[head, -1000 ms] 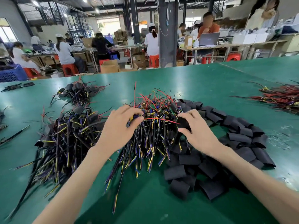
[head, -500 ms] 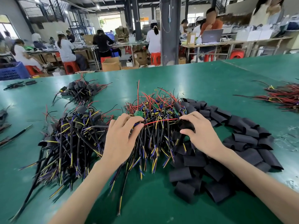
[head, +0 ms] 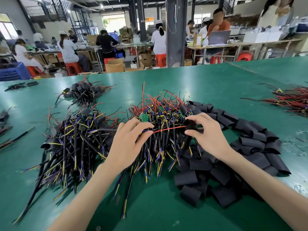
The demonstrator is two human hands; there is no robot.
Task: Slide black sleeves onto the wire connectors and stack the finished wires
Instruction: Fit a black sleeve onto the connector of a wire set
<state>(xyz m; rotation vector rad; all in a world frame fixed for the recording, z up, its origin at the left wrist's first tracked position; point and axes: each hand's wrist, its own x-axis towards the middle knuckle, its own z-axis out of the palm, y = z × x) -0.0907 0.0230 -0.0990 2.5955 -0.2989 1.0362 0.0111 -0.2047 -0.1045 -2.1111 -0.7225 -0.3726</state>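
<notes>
Through the head camera I look down on a wide green table [head: 208,84] in a big workshop. Behind its far edge, people sit on red stools [head: 160,59] at long benches. A grey pillar [head: 173,30] stands in the middle, and a blue crate [head: 11,72] is at the left.

My left hand [head: 128,144] is over the middle pile of wires [head: 160,114] and pinches one end of a red wire [head: 168,129] with thumb and forefinger. This wire runs straight to my right hand [head: 205,130], which grips a black sleeve [head: 190,124] between curled fingers and thumb. The loose sleeves [head: 250,142] lie in a curved heap to the right, touching the middle pile. The pile with sleeves already on [head: 75,139] is just left of my left hand. A smaller pile [head: 83,92] lies farther back.

Green surface shows between my forearms toward the near edge, and in a broad band behind the piles. A bundle of red wires [head: 291,99] lies at the right edge, well apart from the sleeves.
</notes>
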